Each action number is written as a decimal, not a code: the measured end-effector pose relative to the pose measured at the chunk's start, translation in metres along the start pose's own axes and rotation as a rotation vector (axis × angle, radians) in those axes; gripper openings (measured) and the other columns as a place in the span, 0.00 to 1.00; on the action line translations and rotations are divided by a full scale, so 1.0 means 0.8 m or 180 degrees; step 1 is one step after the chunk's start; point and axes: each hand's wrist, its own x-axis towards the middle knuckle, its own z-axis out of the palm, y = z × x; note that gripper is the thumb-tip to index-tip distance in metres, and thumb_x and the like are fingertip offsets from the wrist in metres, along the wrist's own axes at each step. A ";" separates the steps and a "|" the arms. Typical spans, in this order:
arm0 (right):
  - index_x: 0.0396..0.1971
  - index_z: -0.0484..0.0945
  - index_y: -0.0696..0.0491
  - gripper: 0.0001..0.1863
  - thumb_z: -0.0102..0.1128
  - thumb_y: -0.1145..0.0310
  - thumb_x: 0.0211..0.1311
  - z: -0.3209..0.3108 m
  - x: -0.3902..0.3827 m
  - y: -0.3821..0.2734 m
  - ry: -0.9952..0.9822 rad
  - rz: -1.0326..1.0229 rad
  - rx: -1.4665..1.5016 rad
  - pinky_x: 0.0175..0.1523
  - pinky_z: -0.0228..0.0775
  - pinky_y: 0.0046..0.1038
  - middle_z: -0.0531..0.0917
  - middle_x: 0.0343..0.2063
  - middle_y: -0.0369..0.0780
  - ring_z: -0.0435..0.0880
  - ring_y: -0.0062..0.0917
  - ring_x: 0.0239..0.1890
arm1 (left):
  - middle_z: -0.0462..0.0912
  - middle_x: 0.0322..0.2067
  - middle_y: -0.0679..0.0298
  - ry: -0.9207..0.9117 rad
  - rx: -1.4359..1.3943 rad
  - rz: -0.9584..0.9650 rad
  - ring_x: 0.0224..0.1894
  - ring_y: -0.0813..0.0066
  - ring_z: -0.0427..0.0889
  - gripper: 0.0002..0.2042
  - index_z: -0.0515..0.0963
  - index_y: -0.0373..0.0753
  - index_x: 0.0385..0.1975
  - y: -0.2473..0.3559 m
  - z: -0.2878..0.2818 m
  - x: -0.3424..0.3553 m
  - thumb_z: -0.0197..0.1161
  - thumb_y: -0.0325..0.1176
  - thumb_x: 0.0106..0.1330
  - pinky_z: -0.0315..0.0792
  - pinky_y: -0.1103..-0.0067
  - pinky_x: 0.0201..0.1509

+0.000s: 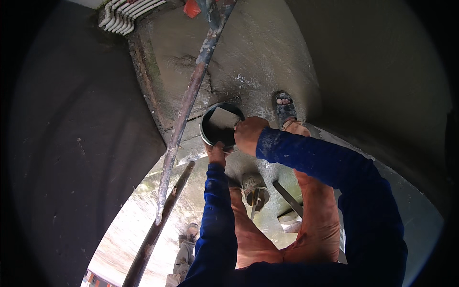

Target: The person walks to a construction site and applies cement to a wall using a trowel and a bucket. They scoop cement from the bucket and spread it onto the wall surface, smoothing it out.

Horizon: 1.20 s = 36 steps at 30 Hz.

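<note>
My left hand (217, 154) is closed on the near rim of a round dark bucket (204, 130), in front of my body. Dark grey stuff, like wet mortar, lies in the bucket. At the bucket's right rim, my right hand (251, 135) makes a fist. A flat, pale grey rectangular blade, which looks like a trowel (224, 117), lies inside the bucket opening beside this fist. Its handle is hidden by my fingers.
A paint-spattered metal pole (191, 91) slants just left of the bucket; a second pole (160, 229) runs lower left. Below stand another bucket (255, 184) with tools and a dark bar (288, 197). White pipes (125, 16) bend upper left. Another person's leg (184, 256) shows lower left.
</note>
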 end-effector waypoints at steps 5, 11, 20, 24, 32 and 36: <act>0.24 0.76 0.61 0.10 0.52 0.70 0.46 -0.025 -0.089 0.042 0.0547 -0.0217 0.0460 0.31 0.72 0.35 0.79 0.24 0.46 0.81 0.36 0.28 | 0.74 0.38 0.55 -0.0105 -0.0168 -0.0102 0.26 0.59 0.79 0.27 0.58 0.47 0.50 0.002 -0.051 -0.007 0.50 0.23 0.46 0.79 0.70 0.24; 0.35 0.69 0.60 0.15 0.52 0.71 0.44 0.039 -0.124 0.103 0.0429 0.0296 0.1098 0.27 0.71 0.30 0.78 0.20 0.45 0.80 0.34 0.24 | 0.74 0.40 0.55 0.0019 -0.0452 -0.0465 0.35 0.58 0.79 0.22 0.64 0.43 0.47 -0.032 -0.091 -0.006 0.50 0.21 0.49 0.79 0.68 0.25; 0.39 0.68 0.60 0.16 0.52 0.68 0.49 0.120 -0.001 0.179 0.0854 0.0685 0.2173 0.32 0.71 0.33 0.77 0.26 0.49 0.80 0.33 0.31 | 0.69 0.47 0.54 0.0971 0.0049 0.0127 0.45 0.60 0.73 0.22 0.61 0.38 0.50 -0.051 -0.139 0.015 0.56 0.28 0.55 0.73 0.65 0.34; 0.39 0.69 0.62 0.18 0.53 0.66 0.50 0.109 0.104 0.227 0.0774 0.1194 0.1848 0.43 0.69 0.38 0.77 0.34 0.52 0.77 0.42 0.39 | 0.67 0.50 0.51 0.2079 0.1694 0.1978 0.47 0.62 0.69 0.27 0.58 0.29 0.54 -0.045 -0.116 0.034 0.58 0.32 0.55 0.64 0.71 0.51; 0.42 0.73 0.58 0.16 0.51 0.69 0.52 0.021 0.303 0.264 0.0754 0.0880 0.0948 0.45 0.70 0.36 0.79 0.36 0.46 0.79 0.36 0.40 | 0.71 0.40 0.52 0.1720 0.0921 0.0264 0.36 0.58 0.76 0.22 0.62 0.38 0.51 0.084 -0.103 0.207 0.57 0.33 0.56 0.72 0.66 0.32; 0.42 0.73 0.57 0.15 0.50 0.71 0.53 -0.013 0.369 0.272 0.0557 0.1138 0.0848 0.43 0.72 0.35 0.79 0.37 0.45 0.80 0.35 0.39 | 0.70 0.35 0.52 0.1656 0.1074 -0.0081 0.33 0.54 0.77 0.21 0.63 0.32 0.49 0.075 -0.115 0.272 0.56 0.33 0.57 0.74 0.66 0.32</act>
